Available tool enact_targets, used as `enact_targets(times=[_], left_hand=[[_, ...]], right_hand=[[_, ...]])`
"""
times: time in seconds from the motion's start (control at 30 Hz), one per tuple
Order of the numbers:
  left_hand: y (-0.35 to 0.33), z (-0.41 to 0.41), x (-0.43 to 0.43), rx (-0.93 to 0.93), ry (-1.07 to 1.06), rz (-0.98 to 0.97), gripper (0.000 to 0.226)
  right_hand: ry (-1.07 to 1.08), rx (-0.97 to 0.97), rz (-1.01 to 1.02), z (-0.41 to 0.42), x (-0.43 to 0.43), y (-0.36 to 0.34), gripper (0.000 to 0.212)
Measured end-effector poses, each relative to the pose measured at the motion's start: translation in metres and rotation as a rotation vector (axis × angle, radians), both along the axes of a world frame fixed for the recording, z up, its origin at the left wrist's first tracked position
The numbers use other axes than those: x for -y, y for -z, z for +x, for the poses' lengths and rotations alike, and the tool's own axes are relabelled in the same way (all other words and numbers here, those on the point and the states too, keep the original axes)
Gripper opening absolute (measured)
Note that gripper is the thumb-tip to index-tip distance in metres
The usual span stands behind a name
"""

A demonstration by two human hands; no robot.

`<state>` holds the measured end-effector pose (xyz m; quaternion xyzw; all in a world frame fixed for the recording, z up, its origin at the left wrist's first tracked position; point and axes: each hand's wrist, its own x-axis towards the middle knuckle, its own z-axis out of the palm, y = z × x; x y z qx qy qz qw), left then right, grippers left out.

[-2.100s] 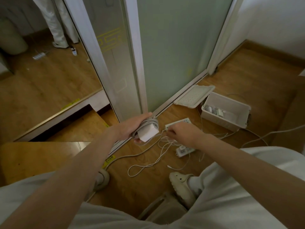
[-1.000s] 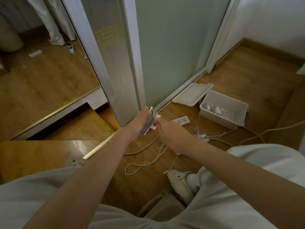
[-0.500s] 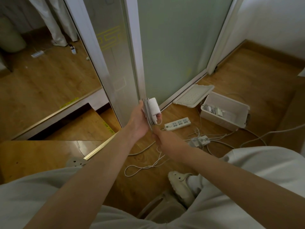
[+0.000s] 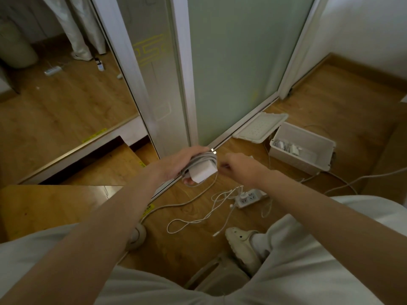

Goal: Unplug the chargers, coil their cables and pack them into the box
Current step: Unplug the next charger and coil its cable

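Note:
My left hand [image 4: 179,165] grips a white square charger [image 4: 203,172] with grey cable loops [image 4: 203,158] wound around it, held above the floor. My right hand [image 4: 239,169] is just to its right, fingers pinched on the cable where it leaves the coil. The cable's loose part [image 4: 176,204] trails down across the floor to the left. A white power strip [image 4: 250,198] lies below my right hand with a small charger plugged in and thin white cables [image 4: 198,220] tangled beside it. The open white box [image 4: 302,148] at the right holds several coiled chargers.
The box lid [image 4: 259,127] leans by the frosted glass door [image 4: 231,62]. A mirror panel [image 4: 55,95] stands at the left. More cables [image 4: 343,183] run off right past the box. My shoe [image 4: 242,243] and a grey stool are below; wooden step at left.
My left hand lowered and turned the charger flat, from upright by the door frame. My right hand swung from below the charger to its right side, bringing the cable around it.

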<state>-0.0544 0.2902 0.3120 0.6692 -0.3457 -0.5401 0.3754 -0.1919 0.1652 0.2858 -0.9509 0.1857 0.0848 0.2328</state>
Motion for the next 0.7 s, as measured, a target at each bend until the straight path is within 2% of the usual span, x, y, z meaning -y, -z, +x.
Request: enact_targets(times=[0.13,0.33,0.43,0.53,0.63,0.7], left_hand=[[0.007,0.009,0.004,-0.075,-0.145,0.079,0.032],[0.021,0.024,0.000,0.030,-0.148,0.141,0.032],[0.018,0.021,-0.003,0.181,-0.065,0.081,0.028],[0.022,0.018,-0.005,0.429,0.029,0.075,0.027],[0.029,0.014,0.000,0.522,-0.086,0.032,0.027],[0.031,0.009,0.005,0.515,-0.173,-0.013,0.026]], right_hand=[[-0.038,-0.010,-0.077,0.006,0.005,-0.004,0.033],[0.036,0.021,-0.067,0.009,0.004,-0.007,0.040],[0.087,0.071,-0.087,0.013,-0.003,-0.012,0.039],[0.164,0.150,0.025,0.018,-0.014,-0.020,0.044],[0.243,0.190,0.124,0.021,-0.024,-0.022,0.040],[0.294,0.202,0.151,0.021,-0.032,-0.022,0.034]])
